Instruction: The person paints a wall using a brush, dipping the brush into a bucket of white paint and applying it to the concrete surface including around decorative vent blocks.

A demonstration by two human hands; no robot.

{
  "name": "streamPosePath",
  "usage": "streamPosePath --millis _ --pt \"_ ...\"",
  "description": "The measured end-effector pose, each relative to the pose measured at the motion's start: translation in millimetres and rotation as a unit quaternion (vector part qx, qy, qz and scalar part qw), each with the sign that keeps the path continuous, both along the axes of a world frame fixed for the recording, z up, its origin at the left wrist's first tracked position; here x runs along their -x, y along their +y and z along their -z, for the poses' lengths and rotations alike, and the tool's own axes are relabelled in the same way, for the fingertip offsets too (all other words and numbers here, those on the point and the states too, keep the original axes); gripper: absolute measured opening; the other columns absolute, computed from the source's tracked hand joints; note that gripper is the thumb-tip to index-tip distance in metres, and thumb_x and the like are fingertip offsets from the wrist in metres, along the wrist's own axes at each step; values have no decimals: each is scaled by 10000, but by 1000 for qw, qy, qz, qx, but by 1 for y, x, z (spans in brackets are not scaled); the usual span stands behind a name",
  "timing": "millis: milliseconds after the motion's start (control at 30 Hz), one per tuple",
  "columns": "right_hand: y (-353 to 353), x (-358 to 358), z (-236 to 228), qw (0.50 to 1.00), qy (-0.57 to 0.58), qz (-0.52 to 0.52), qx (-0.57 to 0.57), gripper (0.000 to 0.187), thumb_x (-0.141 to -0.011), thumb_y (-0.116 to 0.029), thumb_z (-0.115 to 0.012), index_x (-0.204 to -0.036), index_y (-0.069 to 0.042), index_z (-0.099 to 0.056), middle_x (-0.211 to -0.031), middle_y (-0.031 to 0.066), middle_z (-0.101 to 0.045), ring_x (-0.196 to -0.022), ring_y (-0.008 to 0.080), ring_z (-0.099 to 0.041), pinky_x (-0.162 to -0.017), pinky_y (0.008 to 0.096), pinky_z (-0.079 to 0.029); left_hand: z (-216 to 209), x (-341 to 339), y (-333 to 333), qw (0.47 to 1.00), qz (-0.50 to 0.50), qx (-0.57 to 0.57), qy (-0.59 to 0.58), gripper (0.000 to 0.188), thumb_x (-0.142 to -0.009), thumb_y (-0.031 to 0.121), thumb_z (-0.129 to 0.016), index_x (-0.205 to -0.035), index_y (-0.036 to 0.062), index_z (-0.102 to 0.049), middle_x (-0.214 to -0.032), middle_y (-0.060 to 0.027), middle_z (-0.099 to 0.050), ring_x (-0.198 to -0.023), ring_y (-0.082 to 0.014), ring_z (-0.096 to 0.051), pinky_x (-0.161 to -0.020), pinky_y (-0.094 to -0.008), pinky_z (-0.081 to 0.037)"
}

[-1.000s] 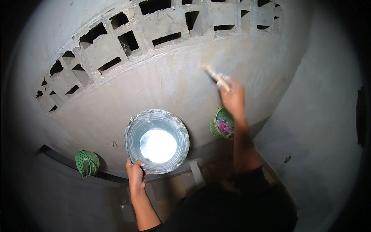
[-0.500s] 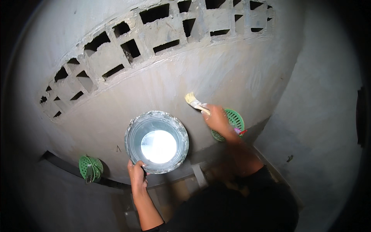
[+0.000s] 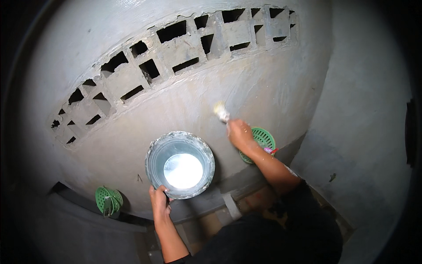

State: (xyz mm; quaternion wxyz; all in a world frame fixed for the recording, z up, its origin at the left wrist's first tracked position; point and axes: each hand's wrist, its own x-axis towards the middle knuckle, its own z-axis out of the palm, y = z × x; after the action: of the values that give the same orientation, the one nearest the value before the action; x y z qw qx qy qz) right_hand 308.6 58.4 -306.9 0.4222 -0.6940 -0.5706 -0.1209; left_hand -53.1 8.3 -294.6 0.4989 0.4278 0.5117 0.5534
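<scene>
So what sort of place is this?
Probably a small indoor room, perhaps a washroom, though that's a guess. The plain plastered wall, the vent blocks set high in it, and the green plastic baskets against it point that way.

The round grey bucket (image 3: 178, 148) is held by its rim in the left hand (image 3: 160, 203), its body extending up and right of that grip, its open mouth facing the viewer. Whitish smears crust the rim, and bright white liquid (image 3: 183, 171) covers the bottom. The paintbrush (image 3: 221, 111) juts up and left from the right hand (image 3: 241, 134), its pale bristles farthest from the grip, slightly blurred; fingers hide most of the handle.
</scene>
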Motion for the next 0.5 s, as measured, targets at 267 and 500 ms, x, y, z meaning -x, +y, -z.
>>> streamPosePath --millis 267,500 --pt "-39 -30 -80 997 71 -13 -33 325 -873 -202 -711 -1155 -41 -730 -1082 241 -716 -1006 441 -674 -909 488 -538 -5 3 -9 1000 -16 -10 17 526 -744 12 -514 -1269 -14 -524 -987 -127 -655 -751 -232 -657 -520 -343 -510" --pt "-34 -35 -88 971 120 94 -185 213 -894 -147 -676 -1007 31 -706 -946 272 -703 -901 473 -673 -794 538 -541 2 2 -3 1000 15 -13 1 484 -760 20 -509 -1240 -16 -559 -944 -127 -667 -737 -210 -651 -492 -320 -486"
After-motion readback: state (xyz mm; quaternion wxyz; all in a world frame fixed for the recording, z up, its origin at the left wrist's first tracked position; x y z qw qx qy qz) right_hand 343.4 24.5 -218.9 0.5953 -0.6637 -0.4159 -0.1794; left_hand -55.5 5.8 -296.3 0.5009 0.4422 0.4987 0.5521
